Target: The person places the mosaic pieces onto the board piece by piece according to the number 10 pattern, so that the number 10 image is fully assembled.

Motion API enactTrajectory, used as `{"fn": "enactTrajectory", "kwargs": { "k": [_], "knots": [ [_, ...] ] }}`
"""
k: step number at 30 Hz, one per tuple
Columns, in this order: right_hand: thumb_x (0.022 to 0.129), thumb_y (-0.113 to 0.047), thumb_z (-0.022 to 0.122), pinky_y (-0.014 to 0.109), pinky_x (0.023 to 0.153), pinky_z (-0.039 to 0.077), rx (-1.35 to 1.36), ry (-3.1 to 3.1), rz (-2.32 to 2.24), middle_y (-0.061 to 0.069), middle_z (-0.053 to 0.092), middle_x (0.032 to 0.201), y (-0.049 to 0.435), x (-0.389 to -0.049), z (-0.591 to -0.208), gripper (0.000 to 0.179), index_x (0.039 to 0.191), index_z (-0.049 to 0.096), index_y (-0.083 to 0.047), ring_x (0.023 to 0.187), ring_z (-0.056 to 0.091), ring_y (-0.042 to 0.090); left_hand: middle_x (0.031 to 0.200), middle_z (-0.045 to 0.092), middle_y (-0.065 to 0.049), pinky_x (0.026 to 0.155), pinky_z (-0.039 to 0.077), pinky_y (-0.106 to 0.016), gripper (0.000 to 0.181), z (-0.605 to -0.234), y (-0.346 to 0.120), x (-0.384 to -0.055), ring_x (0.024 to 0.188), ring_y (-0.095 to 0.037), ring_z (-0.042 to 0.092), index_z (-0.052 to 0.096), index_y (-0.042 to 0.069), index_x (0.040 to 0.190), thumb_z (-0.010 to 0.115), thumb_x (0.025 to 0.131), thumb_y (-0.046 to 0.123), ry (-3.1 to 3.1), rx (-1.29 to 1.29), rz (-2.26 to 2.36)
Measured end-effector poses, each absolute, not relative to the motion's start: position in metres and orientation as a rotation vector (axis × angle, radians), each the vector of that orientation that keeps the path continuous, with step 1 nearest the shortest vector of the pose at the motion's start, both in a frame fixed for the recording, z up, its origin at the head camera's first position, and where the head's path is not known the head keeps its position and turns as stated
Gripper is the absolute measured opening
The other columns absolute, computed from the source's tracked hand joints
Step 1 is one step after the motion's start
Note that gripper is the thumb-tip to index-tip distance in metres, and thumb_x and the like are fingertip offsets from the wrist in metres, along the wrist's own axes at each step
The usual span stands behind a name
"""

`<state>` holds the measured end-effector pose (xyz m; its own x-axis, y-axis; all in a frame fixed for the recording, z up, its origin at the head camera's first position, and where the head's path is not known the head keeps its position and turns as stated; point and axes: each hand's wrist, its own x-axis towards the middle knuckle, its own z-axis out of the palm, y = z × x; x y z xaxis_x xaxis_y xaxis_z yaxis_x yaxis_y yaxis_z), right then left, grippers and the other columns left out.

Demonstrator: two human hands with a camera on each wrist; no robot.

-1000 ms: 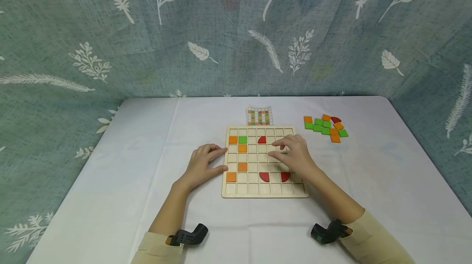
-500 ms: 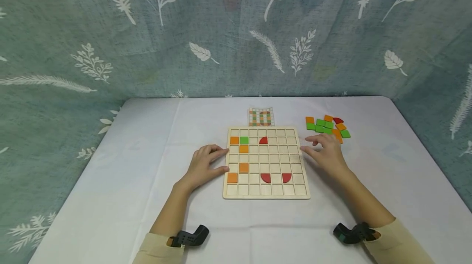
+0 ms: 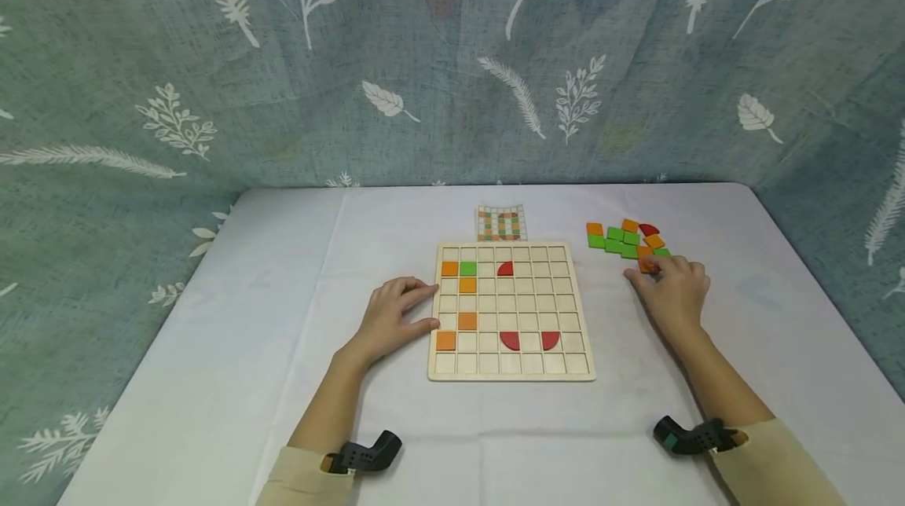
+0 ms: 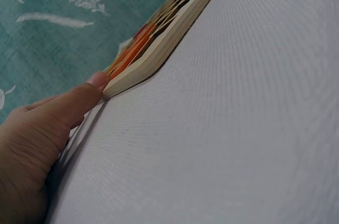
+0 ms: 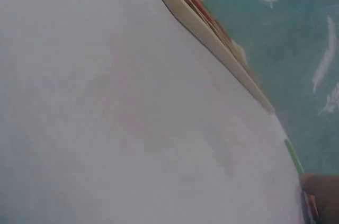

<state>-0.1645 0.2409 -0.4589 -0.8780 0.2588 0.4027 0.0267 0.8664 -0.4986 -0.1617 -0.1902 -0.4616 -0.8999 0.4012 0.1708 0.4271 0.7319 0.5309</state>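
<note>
A wooden grid board [image 3: 526, 303] lies flat on the white table. In its cells are several orange square tiles, one green square tile [image 3: 468, 269] and three red quarter-circle tiles. My left hand [image 3: 389, 313] rests at the board's left edge, thumb and fingertips touching the rim with the fingers fairly straight. To the right of the board, my right hand [image 3: 675, 294] has its curled fingers and thumb around an orange square tile [image 3: 646, 265] at the near side of the loose tiles. Fingers partly hide that tile; in the right wrist view only the thumb [image 5: 320, 188] shows at the corner.
Loose green [image 3: 613, 245], orange and red tiles lie in a pile at the back right. Behind the board sits a small printed pattern card [image 3: 500, 223]. A leaf-patterned cloth [image 3: 452, 97] hangs behind the table.
My right hand has moved from over the board, rightward to the loose tiles, and its fingers have closed on an orange tile. The left hand has stayed at the board's edge.
</note>
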Motion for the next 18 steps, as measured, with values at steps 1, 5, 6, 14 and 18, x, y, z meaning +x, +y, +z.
{"fn": "enactTrajectory", "kwargs": {
  "k": [1,5,6,14,18],
  "knots": [
    [0.079,-0.024,0.077,0.055,0.087,0.029,-0.223,-2.577,0.66,0.027,0.059,0.104,0.2424,-0.1648,-0.4593,0.044,0.109,0.065,0.006,0.099,0.042,0.043,0.126,0.051,-0.004,0.105,0.024,-0.045,0.058,-0.4617,-0.1902,-0.1614,0.125,-0.023,0.039,0.058,0.022,0.131,0.072,0.08,0.044,-2.883,-0.686,-0.898],
    [0.081,-0.029,0.075,0.055,0.086,0.03,-0.308,-2.611,0.626,0.029,0.057,0.106,0.2465,-0.1662,-0.4598,0.05,0.112,0.063,0.008,0.1,0.042,0.044,0.126,0.051,-0.005,0.104,0.024,-0.045,0.059,-0.462,-0.1901,-0.1604,0.125,-0.024,0.039,0.057,0.021,0.132,0.072,0.08,0.044,-2.881,-0.682,-0.893],
    [0.082,-0.029,0.074,0.055,0.085,0.03,-0.33,-2.622,0.629,0.029,0.057,0.106,0.247,-0.1665,-0.4596,0.051,0.113,0.062,0.009,0.1,0.042,0.045,0.126,0.051,-0.005,0.104,0.024,-0.046,0.059,-0.462,-0.1901,-0.1603,0.125,-0.024,0.039,0.057,0.021,0.132,0.072,0.08,0.045,-2.881,-0.682,-0.893],
    [0.089,-0.027,0.065,0.054,0.088,0.026,-0.442,-2.673,0.754,0.026,0.058,0.1,0.2453,-0.1649,-0.4582,0.044,0.114,0.061,0.009,0.101,0.041,0.043,0.127,0.05,-0.005,0.104,0.025,-0.046,0.06,-0.4609,-0.1897,-0.1605,0.125,-0.024,0.039,0.057,0.02,0.132,0.071,0.08,0.045,-2.876,-0.695,-0.883],
    [0.088,-0.027,0.067,0.054,0.086,0.021,-0.428,-2.645,0.823,0.024,0.061,0.098,0.2419,-0.1638,-0.4598,0.042,0.114,0.064,0.006,0.101,0.04,0.042,0.126,0.051,-0.005,0.103,0.025,-0.046,0.06,-0.4606,-0.1897,-0.1601,0.125,-0.024,0.04,0.057,0.02,0.132,0.072,0.08,0.045,-2.872,-0.691,-0.875]
  ]
}}
